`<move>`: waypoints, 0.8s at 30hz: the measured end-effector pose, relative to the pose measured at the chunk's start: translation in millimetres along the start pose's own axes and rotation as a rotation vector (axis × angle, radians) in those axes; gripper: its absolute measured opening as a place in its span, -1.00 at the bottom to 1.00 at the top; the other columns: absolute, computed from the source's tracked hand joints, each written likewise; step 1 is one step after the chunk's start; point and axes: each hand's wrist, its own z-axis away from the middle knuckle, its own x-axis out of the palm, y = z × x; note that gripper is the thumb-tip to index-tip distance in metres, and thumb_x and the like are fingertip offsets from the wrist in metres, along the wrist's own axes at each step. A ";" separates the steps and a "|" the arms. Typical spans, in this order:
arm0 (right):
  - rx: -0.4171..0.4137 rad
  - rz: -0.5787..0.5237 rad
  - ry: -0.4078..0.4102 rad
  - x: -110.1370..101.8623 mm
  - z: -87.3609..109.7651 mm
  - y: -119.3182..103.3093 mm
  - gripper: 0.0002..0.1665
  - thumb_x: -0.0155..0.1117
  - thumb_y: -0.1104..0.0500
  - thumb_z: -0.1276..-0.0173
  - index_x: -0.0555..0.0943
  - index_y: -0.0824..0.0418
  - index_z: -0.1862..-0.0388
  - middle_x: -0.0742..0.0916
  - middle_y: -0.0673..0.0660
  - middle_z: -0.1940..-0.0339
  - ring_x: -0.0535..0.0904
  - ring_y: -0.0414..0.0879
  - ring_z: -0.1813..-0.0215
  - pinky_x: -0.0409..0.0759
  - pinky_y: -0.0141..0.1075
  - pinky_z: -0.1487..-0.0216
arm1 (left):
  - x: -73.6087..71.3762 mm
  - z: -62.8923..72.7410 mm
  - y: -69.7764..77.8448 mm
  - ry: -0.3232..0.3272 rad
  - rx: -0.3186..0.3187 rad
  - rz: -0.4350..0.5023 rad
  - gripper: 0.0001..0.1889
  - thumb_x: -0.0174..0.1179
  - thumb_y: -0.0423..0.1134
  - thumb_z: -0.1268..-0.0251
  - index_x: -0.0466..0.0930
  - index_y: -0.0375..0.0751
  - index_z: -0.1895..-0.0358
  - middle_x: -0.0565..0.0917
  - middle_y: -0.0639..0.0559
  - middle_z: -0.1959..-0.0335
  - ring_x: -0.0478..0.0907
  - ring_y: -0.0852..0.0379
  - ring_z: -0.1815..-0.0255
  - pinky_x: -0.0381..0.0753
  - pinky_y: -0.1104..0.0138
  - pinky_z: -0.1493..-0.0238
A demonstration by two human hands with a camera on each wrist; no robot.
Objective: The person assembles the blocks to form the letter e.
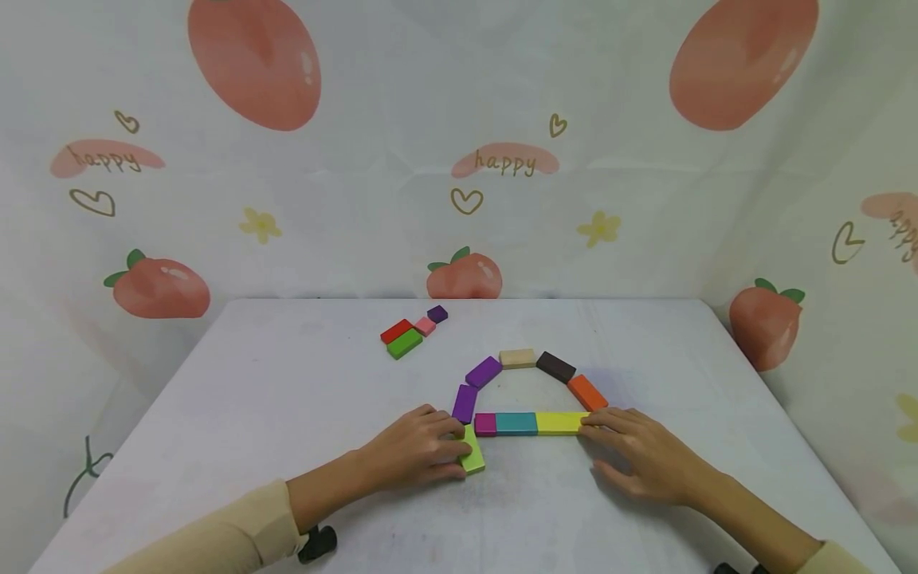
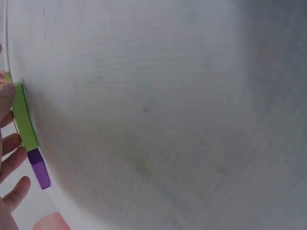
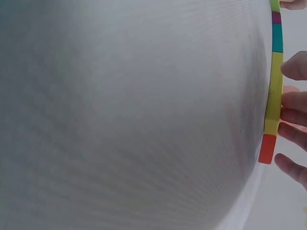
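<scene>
My left hand (image 1: pixel 416 448) grips a lime-green block (image 1: pixel 472 451), with the thumb at its near end and fingers over its left side. The same lime-green block (image 2: pixel 25 117) shows at the edge of the left wrist view. My right hand (image 1: pixel 641 453) rests its relaxed fingertips on the right end of a yellow block (image 1: pixel 559 423), its thumb apart from the block. A teal block (image 1: pixel 515 423) and a magenta block (image 1: pixel 485 425) continue that straight row leftward. Above it curve two purple blocks (image 1: pixel 484 372), a beige block (image 1: pixel 518 359), a dark brown block (image 1: pixel 555 367) and an orange block (image 1: pixel 588 392).
Further back on the white table (image 1: pixel 301 367) lie a red block (image 1: pixel 397 331), a green block (image 1: pixel 405 344), a pink block (image 1: pixel 425 326) and a dark purple block (image 1: pixel 437 313). A white cloth with fruit prints (image 1: pixel 464 277) hangs behind the table and at its sides.
</scene>
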 end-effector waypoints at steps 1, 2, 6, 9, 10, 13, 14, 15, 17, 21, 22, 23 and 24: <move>0.002 -0.001 -0.002 0.0 -0.1 0.0 -0.45 0.54 0.08 -0.02 0.71 0.13 -0.06 0.71 0.02 -0.06 0.62 -0.05 -0.08 0.65 0.00 0.00 | 0.0 -0.1 0.2 -0.001 -0.002 0.001 -0.65 0.30 0.12 -0.30 0.76 0.04 -0.02 0.73 0.12 0.10 0.63 0.21 0.04 0.59 0.33 -0.05; 0.003 -0.002 -0.004 -0.1 -0.3 -0.2 -0.45 0.54 0.08 -0.03 0.71 0.13 -0.06 0.71 0.01 -0.06 0.62 -0.05 -0.07 0.65 0.00 0.00 | 0.0 -0.3 0.3 -0.003 -0.003 0.001 -0.65 0.30 0.12 -0.30 0.76 0.04 -0.02 0.73 0.12 0.10 0.63 0.21 0.04 0.59 0.33 -0.04; 0.002 -0.004 -0.010 -0.2 -0.8 -0.3 -0.46 0.54 0.08 -0.04 0.71 0.13 -0.06 0.71 0.01 -0.06 0.62 -0.06 -0.07 0.65 0.00 0.00 | -0.3 -0.6 0.7 -0.010 -0.007 -0.007 -0.64 0.29 0.13 -0.30 0.76 0.05 -0.02 0.72 0.13 0.10 0.63 0.21 0.04 0.59 0.34 -0.04; -0.002 -0.004 -0.010 -0.7 -0.9 -0.2 -0.45 0.54 0.08 -0.03 0.71 0.13 -0.06 0.71 0.02 -0.06 0.62 -0.05 -0.07 0.65 0.00 0.00 | -0.7 -0.7 1.0 -0.019 -0.011 -0.016 -0.64 0.28 0.13 -0.31 0.76 0.05 -0.02 0.72 0.13 0.10 0.63 0.21 0.04 0.59 0.34 -0.04; -0.003 -0.005 -0.012 -0.9 -1.0 -0.2 -0.45 0.54 0.08 -0.04 0.71 0.14 -0.06 0.71 0.02 -0.06 0.62 -0.05 -0.08 0.64 0.00 -0.01 | -0.9 -0.6 1.0 -0.023 -0.012 -0.019 -0.64 0.28 0.14 -0.31 0.75 0.05 -0.02 0.72 0.13 0.10 0.63 0.21 0.04 0.59 0.34 -0.05; 0.000 -0.008 -0.020 -1.3 -1.3 -0.3 -0.45 0.54 0.07 -0.05 0.70 0.13 -0.07 0.70 0.02 -0.07 0.62 -0.05 -0.08 0.64 0.00 -0.01 | -2.4 -0.4 0.1 -0.022 -0.022 -0.015 -0.63 0.26 0.15 -0.32 0.75 0.04 -0.03 0.72 0.12 0.09 0.63 0.20 0.02 0.60 0.33 -0.05; 0.001 -0.008 -0.024 -1.5 -1.4 -0.4 -0.46 0.53 0.07 -0.06 0.70 0.13 -0.08 0.70 0.01 -0.07 0.62 -0.05 -0.08 0.64 0.01 -0.01 | -3.5 -0.4 -0.9 -0.013 -0.031 -0.009 -0.63 0.26 0.14 -0.32 0.74 0.03 -0.03 0.73 0.11 0.09 0.64 0.20 0.03 0.60 0.32 -0.04; 0.002 -0.009 -0.027 -1.6 -1.4 -0.4 -0.46 0.53 0.07 -0.06 0.70 0.13 -0.08 0.70 0.01 -0.08 0.62 -0.05 -0.08 0.64 0.01 -0.01 | -4.8 -0.4 -2.5 -0.001 -0.044 -0.005 -0.64 0.27 0.13 -0.32 0.74 0.02 -0.03 0.73 0.10 0.09 0.64 0.19 0.03 0.61 0.31 -0.03; 0.002 -0.010 -0.031 -1.8 -1.6 -0.4 -0.46 0.52 0.07 -0.07 0.70 0.13 -0.08 0.70 0.02 -0.08 0.61 -0.04 -0.08 0.64 0.02 -0.02 | -7.5 -0.3 -8.3 0.037 -0.086 -0.003 -0.65 0.31 0.08 -0.30 0.75 -0.01 -0.01 0.74 0.08 0.10 0.65 0.18 0.04 0.63 0.30 -0.01; 0.002 -0.009 -0.033 -2.0 -1.9 -0.5 -0.46 0.52 0.08 -0.07 0.70 0.14 -0.08 0.70 0.02 -0.08 0.61 -0.03 -0.09 0.62 0.02 -0.04 | -12.9 1.7 -29.6 0.118 -0.232 -0.027 -0.67 0.39 -0.06 -0.23 0.75 -0.11 0.00 0.74 0.03 0.11 0.66 0.12 0.05 0.66 0.23 0.01; 0.002 -0.009 -0.034 -2.1 -2.1 -0.6 -0.46 0.52 0.08 -0.07 0.70 0.14 -0.08 0.70 0.02 -0.08 0.61 -0.03 -0.09 0.62 0.03 -0.04 | -13.9 2.8 -36.2 0.133 -0.276 -0.042 -0.66 0.40 -0.08 -0.22 0.74 -0.13 -0.01 0.73 0.01 0.10 0.66 0.10 0.03 0.67 0.21 0.01; 0.003 -0.008 -0.035 -2.2 -2.1 -0.6 -0.46 0.52 0.08 -0.07 0.70 0.14 -0.08 0.70 0.02 -0.08 0.61 -0.03 -0.09 0.62 0.03 -0.04 | -14.9 4.1 -43.1 0.144 -0.320 -0.055 -0.66 0.41 -0.11 -0.21 0.74 -0.15 -0.02 0.73 -0.01 0.09 0.66 0.07 0.02 0.67 0.18 0.01; 0.003 -0.008 -0.036 -2.3 -2.3 -0.7 -0.46 0.52 0.08 -0.06 0.70 0.14 -0.08 0.70 0.02 -0.08 0.61 -0.03 -0.09 0.62 0.03 -0.04 | -16.0 5.4 -49.9 0.149 -0.365 -0.073 -0.64 0.42 -0.12 -0.20 0.73 -0.16 -0.04 0.73 -0.03 0.07 0.66 0.04 0.01 0.68 0.16 0.01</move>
